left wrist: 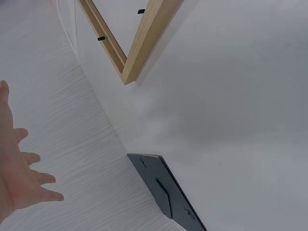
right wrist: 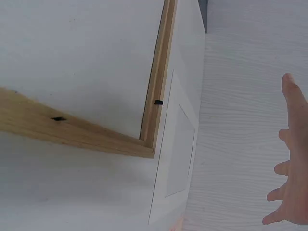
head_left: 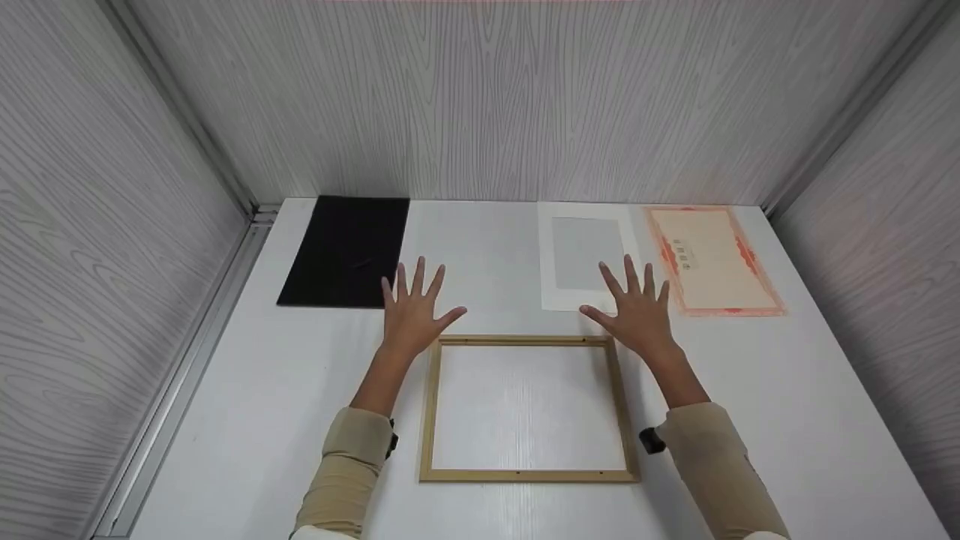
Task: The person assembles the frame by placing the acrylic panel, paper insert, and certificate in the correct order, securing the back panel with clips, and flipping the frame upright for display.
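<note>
A light wooden picture frame [head_left: 529,475] lies flat on the white table, with small black tabs along its inner edge in both wrist views. Above its far left corner my left hand [head_left: 411,319] is spread, fingers straight, holding nothing. My right hand [head_left: 639,315] is spread likewise near the far right corner, also holding nothing. Beyond the left hand lies a black backing board [head_left: 345,251]; the left wrist view shows a stand flap on the board [left wrist: 168,192]. A white mat with a rectangular window [head_left: 548,262] lies behind the right hand, which partly covers it.
At the back right of the table [head_left: 225,450] lies a cream sheet with an orange-red patterned border [head_left: 720,262] and a small label. Grey wood-grain panels [head_left: 480,97] enclose the table at the back and both sides.
</note>
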Demonstrator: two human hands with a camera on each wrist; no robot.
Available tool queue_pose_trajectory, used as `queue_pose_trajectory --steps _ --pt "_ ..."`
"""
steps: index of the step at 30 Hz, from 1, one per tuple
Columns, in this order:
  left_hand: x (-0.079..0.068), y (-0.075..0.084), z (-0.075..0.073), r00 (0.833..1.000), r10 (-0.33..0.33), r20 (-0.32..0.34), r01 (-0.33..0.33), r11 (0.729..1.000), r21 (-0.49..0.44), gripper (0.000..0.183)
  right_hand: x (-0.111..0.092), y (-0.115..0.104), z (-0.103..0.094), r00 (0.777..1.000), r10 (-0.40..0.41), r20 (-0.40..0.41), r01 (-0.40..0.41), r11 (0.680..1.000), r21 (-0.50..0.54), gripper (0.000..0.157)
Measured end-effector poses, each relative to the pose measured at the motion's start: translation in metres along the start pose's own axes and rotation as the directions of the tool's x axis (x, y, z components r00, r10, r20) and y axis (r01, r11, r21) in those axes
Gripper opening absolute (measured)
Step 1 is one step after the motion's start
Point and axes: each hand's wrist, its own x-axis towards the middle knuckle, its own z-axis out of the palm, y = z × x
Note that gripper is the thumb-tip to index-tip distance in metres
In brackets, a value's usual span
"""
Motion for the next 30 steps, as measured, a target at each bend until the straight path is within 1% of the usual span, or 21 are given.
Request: queue_pose_trajectory --steps 5,7,11,13,15,17,20,22,25,30 --pt "0.013 -0.002 0.001 0.999 -0.019 -0.031 0.019 1.000 0.001 0.077 0.017 -0.014 -0.001 0.999 -0.026 -0.034 0.026 1.000 -0.007 0.083" --pt "0.018 -0.003 0.003 0.999 -0.027 -0.034 0.027 1.000 -0.005 0.075 0.026 -0.021 0.000 0.999 -0.039 -0.033 0.039 0.999 -0.003 0.084" --pt "0.030 -0.006 0.009 0.998 -0.045 -0.033 0.044 0.999 -0.020 0.072 0.043 -0.038 0.006 0.999 -0.040 0.022 0.040 0.999 0.002 0.083" --pt "0.036 -0.008 0.014 0.998 -0.058 -0.030 0.057 0.997 -0.042 0.071 0.051 -0.047 0.011 0.998 -0.038 0.057 0.038 0.999 0.011 0.083" --pt "0.040 -0.012 0.020 0.996 -0.079 -0.032 0.076 0.994 -0.078 0.068 0.058 -0.056 0.019 0.996 -0.047 0.077 0.046 0.999 0.018 0.082" --pt "0.043 -0.015 0.028 0.994 -0.108 -0.031 0.103 0.985 -0.137 0.065 0.064 -0.064 0.029 0.994 -0.057 0.095 0.054 0.998 0.030 0.080" --pt "0.046 -0.020 0.040 0.987 -0.160 -0.016 0.151 0.956 -0.252 0.061 0.072 -0.073 0.046 0.991 -0.068 0.119 0.064 0.997 0.033 0.076" --pt "0.048 -0.023 0.049 0.981 -0.192 0.011 0.186 0.932 -0.310 0.059 0.076 -0.079 0.057 0.988 -0.067 0.142 0.062 0.997 0.039 0.072" --pt "0.048 -0.027 0.061 0.973 -0.222 0.065 0.231 0.917 -0.326 0.058 0.078 -0.087 0.075 0.978 -0.071 0.195 0.059 0.996 0.063 0.066" --pt "0.048 -0.028 0.075 0.958 -0.258 0.123 0.283 0.914 -0.291 0.059 0.073 -0.096 0.099 0.955 -0.124 0.270 0.090 0.987 0.135 0.057"
